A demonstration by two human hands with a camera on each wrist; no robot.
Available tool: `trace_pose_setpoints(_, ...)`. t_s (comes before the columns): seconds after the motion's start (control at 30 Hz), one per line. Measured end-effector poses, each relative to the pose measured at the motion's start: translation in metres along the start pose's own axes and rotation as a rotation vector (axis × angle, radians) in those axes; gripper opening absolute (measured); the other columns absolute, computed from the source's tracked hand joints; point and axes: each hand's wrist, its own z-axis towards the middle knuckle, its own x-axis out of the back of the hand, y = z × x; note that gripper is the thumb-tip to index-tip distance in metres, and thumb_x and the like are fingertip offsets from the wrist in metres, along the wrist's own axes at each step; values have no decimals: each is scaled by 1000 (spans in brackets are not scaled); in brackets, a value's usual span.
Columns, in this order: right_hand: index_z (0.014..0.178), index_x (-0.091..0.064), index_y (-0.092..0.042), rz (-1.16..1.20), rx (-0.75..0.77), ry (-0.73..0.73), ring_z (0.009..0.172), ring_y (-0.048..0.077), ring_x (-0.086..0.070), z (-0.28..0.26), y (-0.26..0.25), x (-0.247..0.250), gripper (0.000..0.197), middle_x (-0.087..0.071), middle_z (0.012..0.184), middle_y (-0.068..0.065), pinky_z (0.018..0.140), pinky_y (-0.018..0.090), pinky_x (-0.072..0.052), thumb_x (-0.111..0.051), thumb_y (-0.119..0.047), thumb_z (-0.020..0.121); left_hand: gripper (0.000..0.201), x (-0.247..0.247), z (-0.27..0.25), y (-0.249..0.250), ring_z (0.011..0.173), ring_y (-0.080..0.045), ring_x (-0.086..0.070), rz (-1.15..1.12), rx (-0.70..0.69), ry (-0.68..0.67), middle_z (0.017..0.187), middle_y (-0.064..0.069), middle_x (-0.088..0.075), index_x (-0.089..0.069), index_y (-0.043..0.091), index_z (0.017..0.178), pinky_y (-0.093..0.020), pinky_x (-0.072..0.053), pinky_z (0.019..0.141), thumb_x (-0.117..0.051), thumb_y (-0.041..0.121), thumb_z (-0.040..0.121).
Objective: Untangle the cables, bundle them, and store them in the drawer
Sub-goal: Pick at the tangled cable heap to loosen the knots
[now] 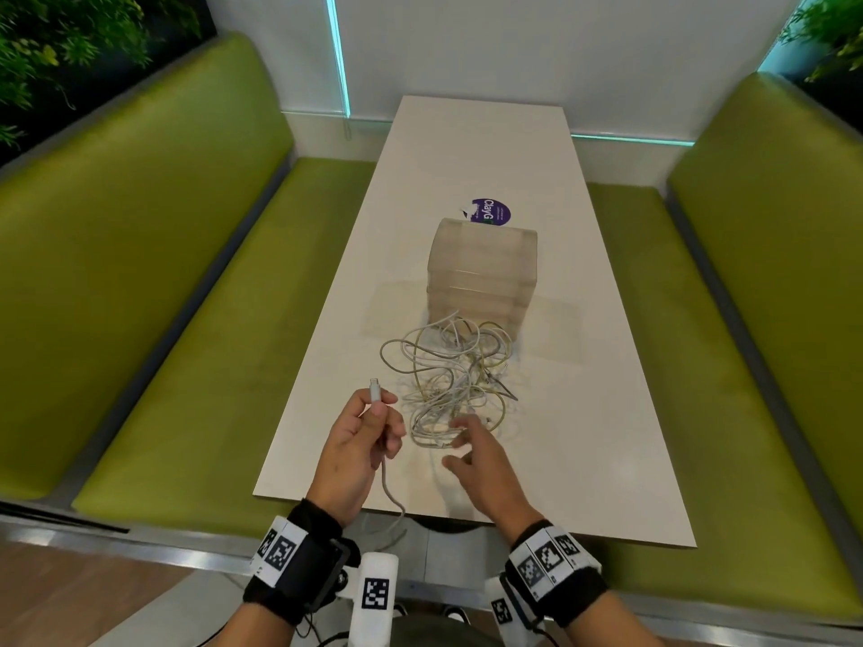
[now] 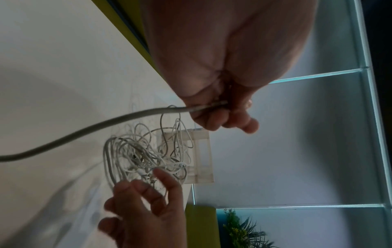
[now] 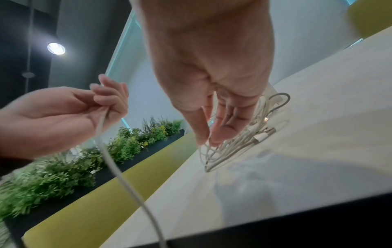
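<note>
Pinching one cable end [image 1: 375, 394], the left hand [image 1: 359, 441] could tighten knots; the right hand [image 1: 476, 452], grip loose, nears the tangle [image 1: 455, 371].

Occlusions, cut-offs and blur: cable tangle on table, three views.

Right hand [image 1: 485, 464] is motion-blurred in the head view; contact between its fingertips [image 3: 220, 134] and the cable tangle [image 1: 455, 380] cannot be told. Left hand [image 1: 357, 452] hides the section of gray cable [image 1: 387, 483] running through its palm; the cable's free end drops behind the near table [image 1: 583, 413] edge and out of sight. Individual strands and plug types in the tangle are too small to separate. Clear drawer unit [image 1: 483, 275]: tangle covers its near base, contents unreadable through the walls. Purple sticker [image 1: 490, 212] is partly hidden behind the unit, small print illegible. Left wrist view: gray cable exits at the left edge.
</note>
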Motion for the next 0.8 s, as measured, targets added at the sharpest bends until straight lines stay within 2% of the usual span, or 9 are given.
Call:
trace_pose_setpoints(0.07,109,-60,-27,15,44,-56,69,6,-49,12,-3,0,33,-49,93,-11,63,16,-38,-65,-8,83,11,-2,3,-4,61,-15,-57,36,0,4,75,-7,-68,-49,9,97,-24,-47,62,-44,19,96)
trace_pose_setpoints(0.13,94,-68,-18,60,91,-75,73,8,-54,21,-11,0,15,-50,91,-10,61,13,-39,-64,-6,85,7,-3,6,-6,71,-18,-67,102,14,8,86,-11,-73,-47,6,97,-25,-53,70,-40,8,98)
trace_pose_setpoints(0.2,87,-68,-15,164,101,-51,67,7,-58,23,-18,6,15,-58,89,-6,58,17,-45,-61,-3,87,4,-5,8,-9,83,-21,-71,154,44,12,94,-13,-75,-47,4,95,-27,-56,76,-43,5,97)
trace_pose_setpoints(0.33,92,-67,-11,296,163,-112,64,10,-61,28,-33,23,15,-66,79,-1,58,23,-47,-54,-4,92,8,-7,22,-19,99,-33,-68,190,114,90,103,-23,-70,-53,-3,90,-43,-55,88,-55,4,92)
trace_pose_setpoints(0.43,96,-64,-20,365,168,-110,64,10,-57,32,-41,28,13,-65,70,1,65,24,-44,-62,-10,89,13,-11,29,-24,92,-30,-67,218,157,135,98,-26,-69,-63,-7,92,-46,-52,93,-61,5,89)
trace_pose_setpoints(0.5,93,-59,-17,446,139,-69,65,11,-57,35,-44,30,13,-65,70,5,69,29,-45,-66,-10,85,13,-17,32,-23,89,-25,-68,207,175,146,94,-22,-71,-69,-3,95,-42,-52,93,-62,6,88)
trace_pose_setpoints(0.6,83,-52,-13,476,143,-6,63,13,-54,38,-46,29,16,-61,69,3,62,26,-43,-67,-10,85,14,-24,33,-21,89,-22,-69,141,209,121,91,-14,-74,-73,4,96,-35,-55,88,-60,4,89)
trace_pose_setpoints(0.67,80,-49,-13,484,138,19,61,15,-54,40,-47,28,20,-60,66,1,56,25,-42,-68,-14,85,16,-26,33,-21,90,-22,-69,97,217,108,94,-14,-74,-73,4,98,-32,-55,87,-60,4,89)
trace_pose_setpoints(0.8,83,-48,-5,466,95,-39,47,15,-55,37,-52,28,29,-63,60,9,47,24,-38,-62,-29,91,18,-29,34,-20,86,-22,-68,25,205,83,96,-14,-73,-75,6,97,-31,-55,82,-64,11,83)
